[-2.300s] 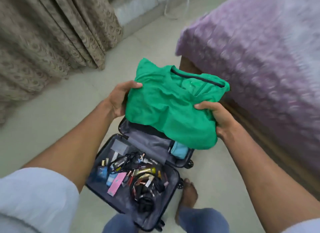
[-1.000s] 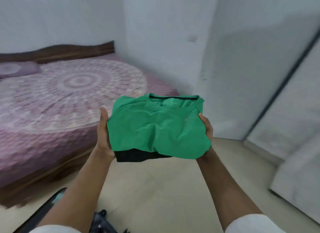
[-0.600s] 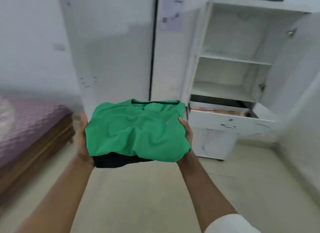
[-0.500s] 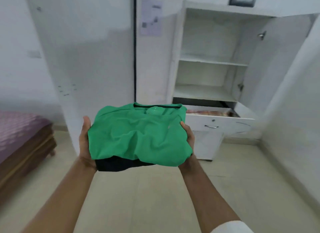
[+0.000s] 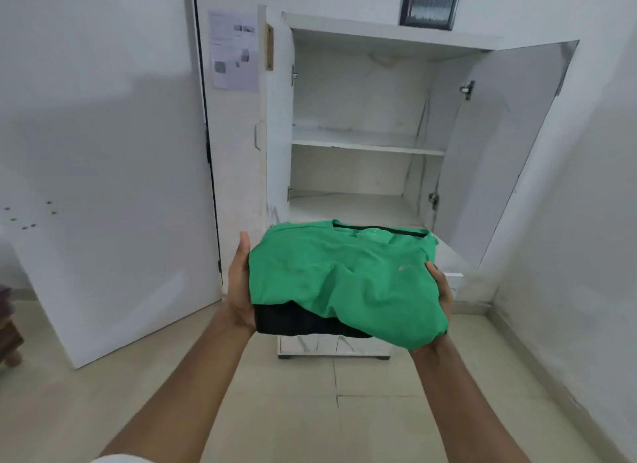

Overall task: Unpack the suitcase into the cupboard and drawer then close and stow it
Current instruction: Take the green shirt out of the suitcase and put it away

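A single wide-angle camera worn on the person's head looks forward and slightly down, squarely facing the open white cupboard [image 5: 362, 145] from close range. The person's two forearms reach up from the bottom edge into mid-frame, tiled floor [image 5: 310, 411] below, white walls curving at both sides.

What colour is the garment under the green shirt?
Black, seen in the head view.
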